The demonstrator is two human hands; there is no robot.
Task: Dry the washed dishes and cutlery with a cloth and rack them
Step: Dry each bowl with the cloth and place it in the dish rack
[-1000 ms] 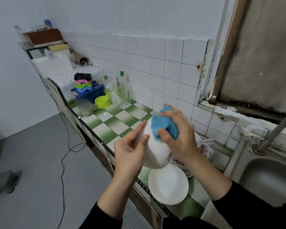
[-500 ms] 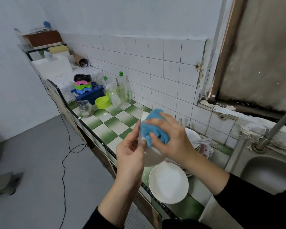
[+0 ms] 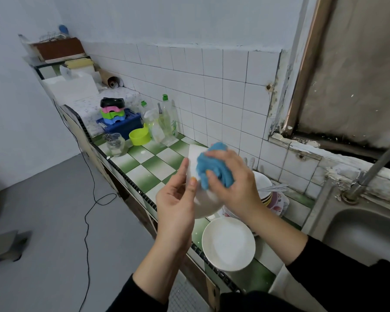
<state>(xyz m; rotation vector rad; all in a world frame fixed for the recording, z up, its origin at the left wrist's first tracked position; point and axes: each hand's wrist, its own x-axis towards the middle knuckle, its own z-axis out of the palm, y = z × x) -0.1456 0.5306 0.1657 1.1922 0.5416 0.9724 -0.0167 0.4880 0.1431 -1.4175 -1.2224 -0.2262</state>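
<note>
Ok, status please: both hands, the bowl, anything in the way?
Left hand holds white bowl. Right hand presses blue cloth on it. White plate lies below, apart.

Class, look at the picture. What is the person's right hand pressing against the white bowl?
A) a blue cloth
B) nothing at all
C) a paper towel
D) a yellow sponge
A: the right hand grips a bunched blue cloth against the white bowl, which the left hand holds above the counter.
</note>
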